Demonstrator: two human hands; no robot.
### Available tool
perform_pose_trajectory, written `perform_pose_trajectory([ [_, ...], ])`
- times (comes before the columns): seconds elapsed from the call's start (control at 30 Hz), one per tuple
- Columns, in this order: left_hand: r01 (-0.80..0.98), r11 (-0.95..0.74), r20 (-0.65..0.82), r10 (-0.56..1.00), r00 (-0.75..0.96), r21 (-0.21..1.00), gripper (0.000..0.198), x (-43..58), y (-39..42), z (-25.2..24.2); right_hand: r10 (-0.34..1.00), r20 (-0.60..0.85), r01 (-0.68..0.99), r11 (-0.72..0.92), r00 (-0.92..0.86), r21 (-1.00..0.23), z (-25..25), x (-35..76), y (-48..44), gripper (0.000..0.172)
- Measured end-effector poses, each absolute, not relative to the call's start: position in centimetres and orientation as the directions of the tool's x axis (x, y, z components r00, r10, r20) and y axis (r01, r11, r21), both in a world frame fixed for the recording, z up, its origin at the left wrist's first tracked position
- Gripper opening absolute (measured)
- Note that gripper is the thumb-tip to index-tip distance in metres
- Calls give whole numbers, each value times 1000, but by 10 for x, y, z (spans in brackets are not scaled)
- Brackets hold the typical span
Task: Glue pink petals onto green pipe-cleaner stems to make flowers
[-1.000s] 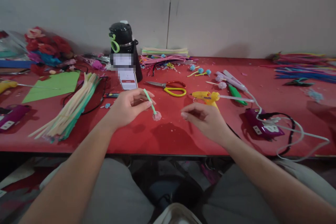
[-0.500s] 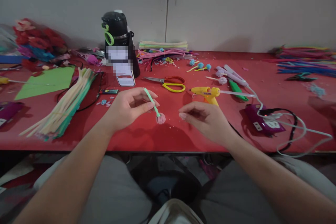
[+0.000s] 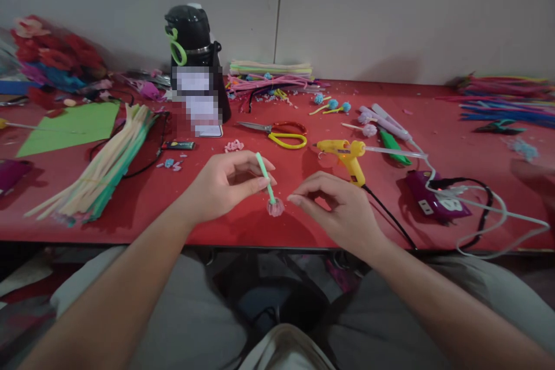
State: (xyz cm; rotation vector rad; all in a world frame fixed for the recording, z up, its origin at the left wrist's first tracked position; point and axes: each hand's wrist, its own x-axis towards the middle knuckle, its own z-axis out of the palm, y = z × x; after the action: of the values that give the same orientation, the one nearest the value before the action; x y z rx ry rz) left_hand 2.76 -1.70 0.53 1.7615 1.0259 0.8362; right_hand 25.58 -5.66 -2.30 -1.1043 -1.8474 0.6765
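Between the thumb and fingers of my left hand (image 3: 234,185) is a short light-green pipe-cleaner stem (image 3: 265,176), tilted, its lower end carrying a small pale pink flower head (image 3: 275,207). My right hand (image 3: 340,208) is just right of the flower, thumb and index finger pinched together; whatever they hold, if anything, is too small to make out. Beyond my left hand lies a little pile of pink pieces (image 3: 234,145). A yellow hot glue gun (image 3: 347,153) rests behind my right hand, and scissors (image 3: 281,134) with red and yellow handles lie farther back.
A bundle of cream and green pipe cleaners (image 3: 102,165) lies left, near a lighter (image 3: 178,145). A black bottle (image 3: 191,34) stands behind a phone. At right are a purple power box (image 3: 427,196) with cables and a green cutter (image 3: 394,147). Blue flowers (image 3: 333,104) lie at the back.
My left hand has moved slightly right and down with the flower, and my right hand slightly left, narrowing the gap. The pink pile behind my left hand now shows.
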Motion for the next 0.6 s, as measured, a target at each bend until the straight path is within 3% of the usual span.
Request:
perform_pose_trajectory([
  [0.6,229,-185,61,887,459,956,19,36,-15,-1,825,459,369,560,-330,-742,-24,248,-61,14],
])
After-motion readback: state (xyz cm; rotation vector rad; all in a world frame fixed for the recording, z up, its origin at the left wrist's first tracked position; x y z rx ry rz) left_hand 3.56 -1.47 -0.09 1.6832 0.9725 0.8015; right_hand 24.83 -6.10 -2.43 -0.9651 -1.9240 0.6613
